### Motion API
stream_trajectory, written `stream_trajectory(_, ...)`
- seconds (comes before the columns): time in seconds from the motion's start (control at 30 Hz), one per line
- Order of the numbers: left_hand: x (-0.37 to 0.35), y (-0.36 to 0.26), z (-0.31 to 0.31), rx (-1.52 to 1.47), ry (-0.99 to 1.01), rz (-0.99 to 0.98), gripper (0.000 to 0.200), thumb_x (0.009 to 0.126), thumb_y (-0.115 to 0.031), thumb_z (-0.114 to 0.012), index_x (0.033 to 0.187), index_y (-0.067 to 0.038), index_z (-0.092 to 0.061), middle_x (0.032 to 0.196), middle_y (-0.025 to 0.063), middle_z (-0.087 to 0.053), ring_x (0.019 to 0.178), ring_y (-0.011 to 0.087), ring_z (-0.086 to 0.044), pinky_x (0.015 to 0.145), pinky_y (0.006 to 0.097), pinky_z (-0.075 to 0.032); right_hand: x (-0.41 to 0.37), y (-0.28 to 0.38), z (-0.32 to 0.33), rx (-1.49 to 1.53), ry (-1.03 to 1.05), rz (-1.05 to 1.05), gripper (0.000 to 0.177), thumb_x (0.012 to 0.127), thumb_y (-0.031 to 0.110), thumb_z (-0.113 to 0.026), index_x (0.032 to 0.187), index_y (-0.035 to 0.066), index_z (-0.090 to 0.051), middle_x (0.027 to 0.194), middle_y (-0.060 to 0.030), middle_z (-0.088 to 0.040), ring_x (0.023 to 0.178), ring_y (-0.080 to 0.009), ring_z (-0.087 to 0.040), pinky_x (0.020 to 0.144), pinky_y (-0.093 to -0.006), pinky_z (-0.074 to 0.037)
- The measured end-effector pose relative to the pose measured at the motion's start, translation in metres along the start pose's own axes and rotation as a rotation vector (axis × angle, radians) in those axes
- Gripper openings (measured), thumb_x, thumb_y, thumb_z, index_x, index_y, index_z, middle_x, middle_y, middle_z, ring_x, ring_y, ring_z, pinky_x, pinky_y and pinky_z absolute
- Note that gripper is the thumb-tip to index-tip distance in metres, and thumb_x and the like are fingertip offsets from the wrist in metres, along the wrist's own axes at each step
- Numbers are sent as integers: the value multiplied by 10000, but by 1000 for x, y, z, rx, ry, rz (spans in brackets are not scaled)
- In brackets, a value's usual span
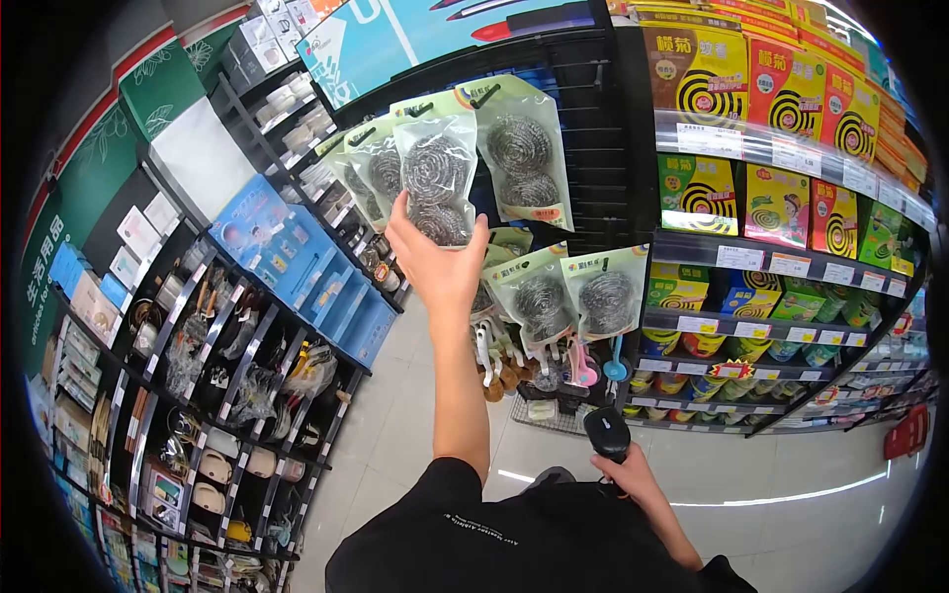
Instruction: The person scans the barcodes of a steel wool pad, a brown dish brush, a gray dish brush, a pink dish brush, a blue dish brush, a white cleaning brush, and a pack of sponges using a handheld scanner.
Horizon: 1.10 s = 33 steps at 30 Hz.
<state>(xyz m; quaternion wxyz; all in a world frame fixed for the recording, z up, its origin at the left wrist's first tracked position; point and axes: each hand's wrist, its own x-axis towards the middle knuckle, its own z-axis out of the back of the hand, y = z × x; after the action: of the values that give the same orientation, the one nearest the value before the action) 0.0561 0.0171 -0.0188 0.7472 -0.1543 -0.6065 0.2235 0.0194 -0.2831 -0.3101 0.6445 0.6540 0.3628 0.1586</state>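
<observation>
My left hand (pixel 441 277) is raised to a hook display and grips the lower part of a clear-fronted pack of steel wool scrubbers (pixel 436 170). Thumb and fingers close on its two sides. Another pack of scrubbers (pixel 521 148) hangs just right of it, and more hang behind it on the left. Below are two further packs, one left (pixel 540 304) and one right (pixel 606 300). Down by my body, my right hand (pixel 630 472) is closed around a black object with a rounded head (pixel 607 433), whose exact kind I cannot make out.
Shelves of boxed mosquito coils (pixel 697 84) rise on the right, with price tags along their edges. Brushes (pixel 494 361) and a wire basket (pixel 539 416) sit below the hooks. Kitchenware shelves (pixel 213 465) and a blue display panel (pixel 297 267) stand left, beside the tiled floor (pixel 390 425).
</observation>
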Motion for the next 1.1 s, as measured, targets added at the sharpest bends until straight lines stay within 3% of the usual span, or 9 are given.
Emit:
stream_trajectory(0.17, -7, 6, 11, -14, 7, 11, 888, 666, -239, -848, 1390, -41, -375, 1299, 203, -453, 1217, 384, -467, 1036, 476, -373, 2, 7, -4, -13, 2, 12, 257, 812, 197, -790, 843, 22, -605, 685, 7, -590, 589, -73, -533, 539, -269, -431)
stream_trajectory(0.47, -9, -1, 25, -26, 28, 17, 914, 671, -282, -865, 1396, -26, -372, 1320, 229, -442, 1229, 381, -471, 1046, 448, -386, 5, 4, -5, -3, 40, -6, 210, 828, 159, -774, 848, 36, -605, 694, 14, -592, 577, -64, -536, 529, -254, -439)
stream_trajectory(0.8, 7, 28, -35, 117, 63, -139, 1069, 634, -460, -893, 1402, 36, -338, 1334, 246, -426, 1269, 401, -396, 1077, 478, -330, 2, 11, -6, -57, 23, -15, 307, 808, 232, -793, 914, 16, -603, 746, -12, -603, 617, -85, -543, 556, -271, -449)
stream_trajectory(0.87, -2, 24, -21, 151, 50, -171, 996, 671, -454, -875, 1376, 46, -379, 1332, 233, -431, 1265, 382, -403, 1069, 465, -335, 0, 11, -5, -64, 6, -33, 314, 812, 240, -792, 924, 12, -608, 762, -19, -612, 631, -91, -562, 565, -272, -460)
stream_trajectory(0.9, -9, 18, -9, -12, 41, -127, 843, 716, -386, -857, 1321, 34, -447, 1331, 212, -446, 1258, 350, -409, 1063, 456, -333, 0, 12, -5, -56, 0, -46, 315, 812, 242, -792, 922, 12, -608, 762, -19, -613, 631, -93, -565, 565, -271, -461)
stream_trajectory(0.93, -20, 20, 4, 24, -60, -247, 604, 781, -248, -816, 1237, 18, -524, 1273, 189, -499, 1206, 324, -460, 1015, 435, -374, -1, 13, -5, -48, -2, -61, 315, 812, 245, -792, 919, 12, -608, 762, -20, -614, 630, -94, -568, 566, -270, -462)
stream_trajectory(1.0, -49, 34, 27, -122, -55, -304, 326, 830, -94, -743, 1107, 8, -605, 1134, 150, -576, 1106, 274, -541, 924, 374, -440, -1, 14, -4, -30, -14, -68, 289, 820, 227, -788, 902, 16, -607, 724, -9, -603, 603, -86, -559, 545, -264, -449)
stream_trajectory(1.07, -91, 55, 44, -227, 78, -261, 103, 876, -7, -661, 969, 19, -628, 886, 97, -623, 885, 209, -624, 771, 309, -486, -1, 18, -4, -37, -6, -67, 270, 827, 212, -781, 893, 18, -605, 704, 0, -593, 589, -79, -549, 535, -260, -437)
stream_trajectory(1.1, -121, 67, 48, -286, 203, -27, 53, 889, -10, -646, 938, 6, -634, 780, 69, -614, 742, 195, -610, 682, 302, -481, 0, 15, -4, -29, -34, -54, 249, 834, 188, -775, 889, 20, -599, 690, 8, -584, 583, -70, -538, 527, -258, -423)
